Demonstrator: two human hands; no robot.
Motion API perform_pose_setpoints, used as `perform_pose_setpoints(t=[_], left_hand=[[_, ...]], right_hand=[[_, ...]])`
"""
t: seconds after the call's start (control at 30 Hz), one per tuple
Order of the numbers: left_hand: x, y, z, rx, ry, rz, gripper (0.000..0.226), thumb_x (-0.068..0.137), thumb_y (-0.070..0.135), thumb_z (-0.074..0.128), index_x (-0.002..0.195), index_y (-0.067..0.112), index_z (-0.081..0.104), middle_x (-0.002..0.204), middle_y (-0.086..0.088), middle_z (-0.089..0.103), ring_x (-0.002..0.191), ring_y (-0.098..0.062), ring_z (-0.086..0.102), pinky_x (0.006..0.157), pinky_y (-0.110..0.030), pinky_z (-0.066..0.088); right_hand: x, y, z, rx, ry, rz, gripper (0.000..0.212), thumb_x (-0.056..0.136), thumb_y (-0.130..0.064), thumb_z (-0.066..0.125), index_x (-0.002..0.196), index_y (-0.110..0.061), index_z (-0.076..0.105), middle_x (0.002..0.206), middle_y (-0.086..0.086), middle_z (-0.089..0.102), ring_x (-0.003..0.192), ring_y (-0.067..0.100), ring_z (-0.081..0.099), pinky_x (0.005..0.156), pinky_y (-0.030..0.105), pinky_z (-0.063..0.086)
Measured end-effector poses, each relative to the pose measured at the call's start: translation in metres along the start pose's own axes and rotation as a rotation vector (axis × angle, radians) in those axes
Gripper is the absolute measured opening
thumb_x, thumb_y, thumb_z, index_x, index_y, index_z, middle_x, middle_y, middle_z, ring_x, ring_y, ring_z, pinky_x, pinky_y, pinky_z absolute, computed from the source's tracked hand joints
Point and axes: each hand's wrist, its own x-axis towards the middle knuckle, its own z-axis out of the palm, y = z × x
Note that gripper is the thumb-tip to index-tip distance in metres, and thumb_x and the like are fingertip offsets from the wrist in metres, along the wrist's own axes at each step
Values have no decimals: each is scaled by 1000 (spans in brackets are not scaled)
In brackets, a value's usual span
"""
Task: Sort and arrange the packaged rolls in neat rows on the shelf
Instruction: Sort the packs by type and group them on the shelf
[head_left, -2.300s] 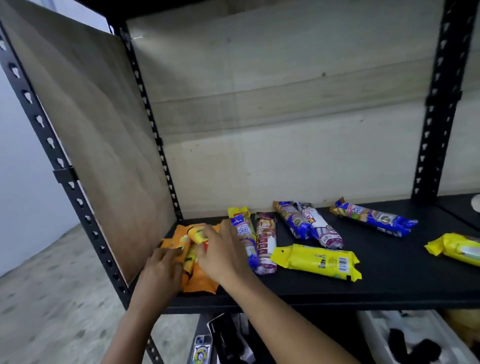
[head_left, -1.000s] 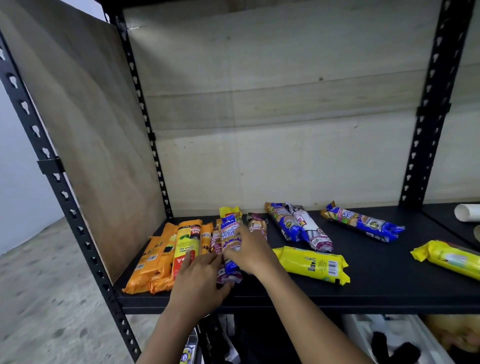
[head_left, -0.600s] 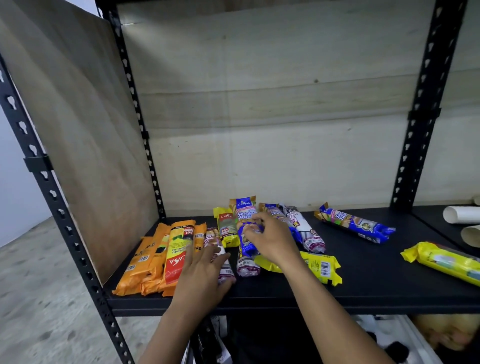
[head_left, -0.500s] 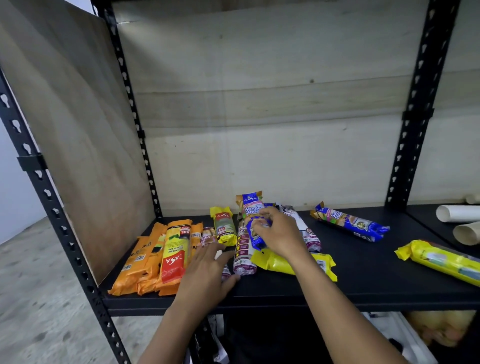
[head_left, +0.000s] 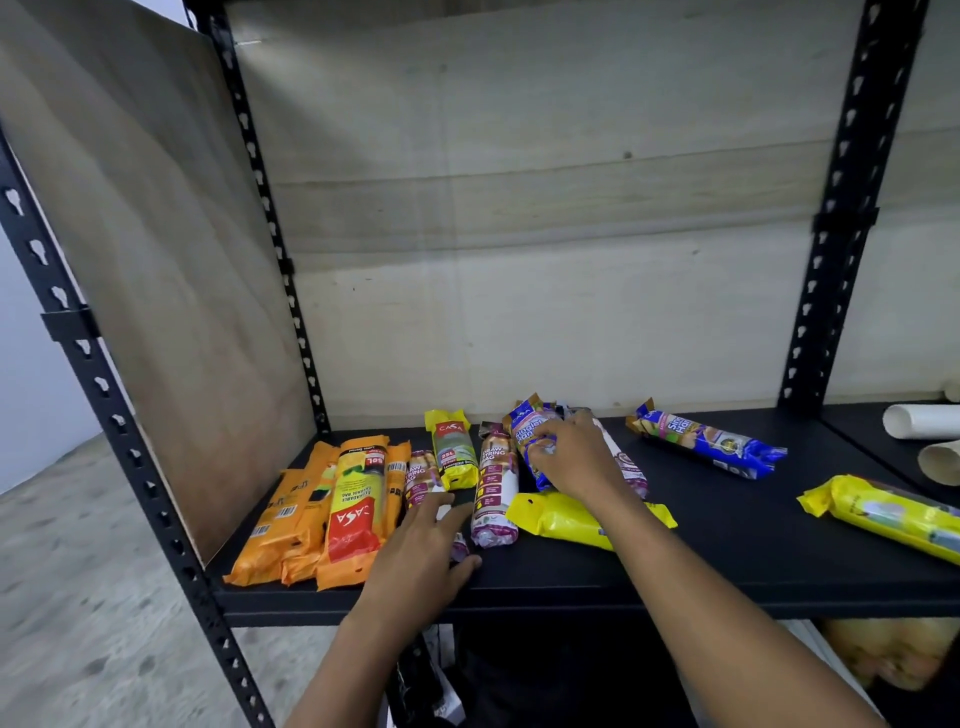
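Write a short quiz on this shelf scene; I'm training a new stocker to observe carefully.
1. True or false: the right hand grips a blue roll.
2. Which lie at the left end of the shelf? A. orange packs B. blue rolls C. white tubes
3. What lies under the right forearm?
Key: 1 true; 2 A; 3 a yellow pack.

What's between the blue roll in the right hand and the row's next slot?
A yellow pack lies crosswise in that slot's front, right of the white roll, below the right hand gripping the blue roll.
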Motion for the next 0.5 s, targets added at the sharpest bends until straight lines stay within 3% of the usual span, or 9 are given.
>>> perform_pose_setpoints(t=[0.1,0.23,0.33,0.4,0.5], left_hand=[[0,-2,0,-6,2,-14,62,95,47,56,151,32,32,156,5,23,142,-17,29,105,-32,44],[0,-2,-2,-16,-7,-29,61,95,47,57,149,29,36,157,3,23,143,-18,28,107,-33,43],[2,-2,-2,-20,-21,-37,64,94,47,58,151,29,34,159,1,19,147,-19,20,112,-34,37],[5,-3,-2,-29,-43,-48,67,94,47,59,153,30,31,161,-1,16,149,-21,16,113,-35,34],[9,-5,-2,-28,-90,-52,69,94,42,60,154,28,28,163,-4,13,150,-24,15,115,-37,32]], right_hand=[[3,-4,7,-142,-22,-26,41,89,-32,55,128,-18,63,135,15,40,131,34,35,98,42,44],[-1,-9,12,-314,14,-79,49,92,-43,52,131,-14,58,138,15,43,130,33,36,101,40,39],[-17,-23,8,-267,101,-187,52,92,-48,53,134,-18,56,140,10,44,130,31,34,101,42,39],[-32,-34,4,-162,-22,-255,58,92,-50,54,143,-23,47,147,7,39,136,29,29,106,44,36],[-56,-44,3,-245,-385,-290,84,87,-60,57,156,-32,19,163,3,17,149,29,11,118,50,19]])
